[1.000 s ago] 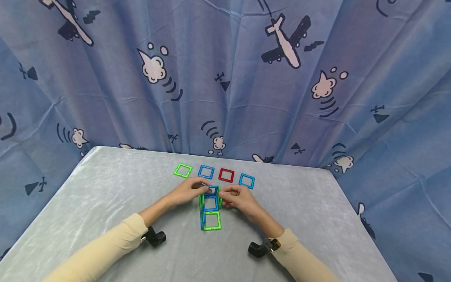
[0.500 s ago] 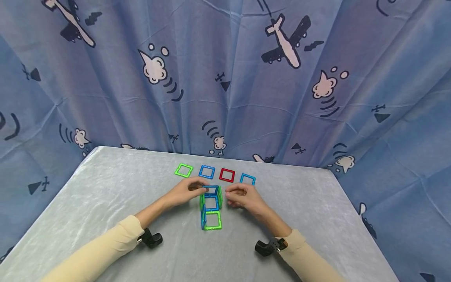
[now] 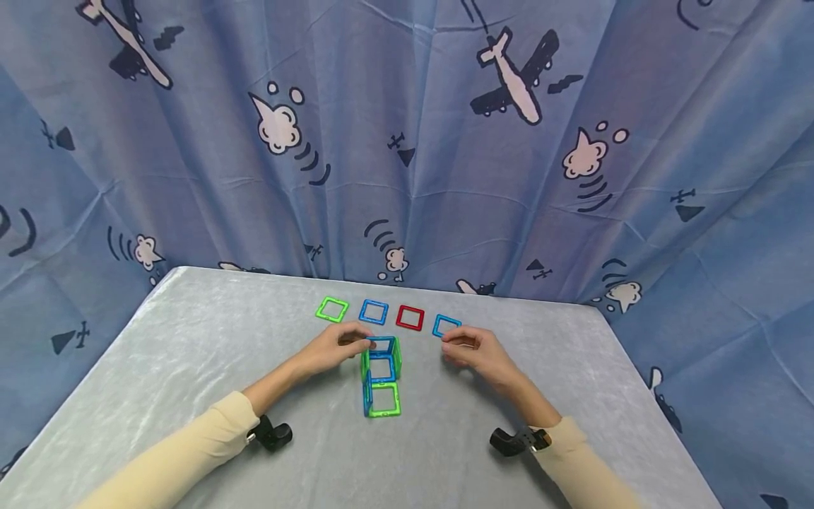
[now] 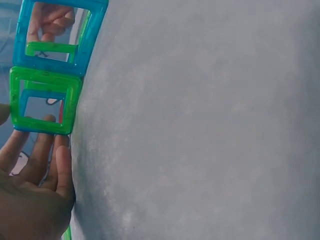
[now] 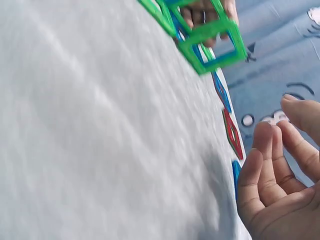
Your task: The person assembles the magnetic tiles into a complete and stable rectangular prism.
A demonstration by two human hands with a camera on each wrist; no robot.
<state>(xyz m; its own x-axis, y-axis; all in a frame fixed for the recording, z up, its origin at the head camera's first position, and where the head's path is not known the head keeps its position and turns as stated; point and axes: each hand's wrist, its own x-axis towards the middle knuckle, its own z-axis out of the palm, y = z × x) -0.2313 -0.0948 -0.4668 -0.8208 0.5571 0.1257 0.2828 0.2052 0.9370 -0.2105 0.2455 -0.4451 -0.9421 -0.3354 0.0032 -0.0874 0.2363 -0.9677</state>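
Observation:
A structure of square, frame-like magnetic tiles stands mid-table. Its base has a green tile (image 3: 385, 413) in front, joined to a blue one behind. Upright along its left side are a blue tile (image 4: 90, 45) and a green tile (image 4: 46, 126). Another blue tile (image 3: 383, 338) closes the back, and a green tile (image 3: 398, 359) rises on the right. At the back left corner, my left hand (image 3: 327, 348) holds the structure between thumb and fingers. To the right, my right hand (image 3: 482, 355) hovers with loosely bent fingers, nothing between them, overlapping the near edge of a loose blue tile (image 3: 448, 317).
Beyond the structure, a row of loose tiles lies flat: a green one (image 3: 333, 298), a blue one (image 3: 374, 302), a red one (image 3: 410, 307) and the blue one by my right hand. A patterned blue curtain (image 3: 432, 177) hangs behind the grey-covered table (image 3: 254, 311).
My right hand has left the upright green tile on the structure's right side and moved rightward to the last blue tile in the row. The left hand stays at the back left corner.

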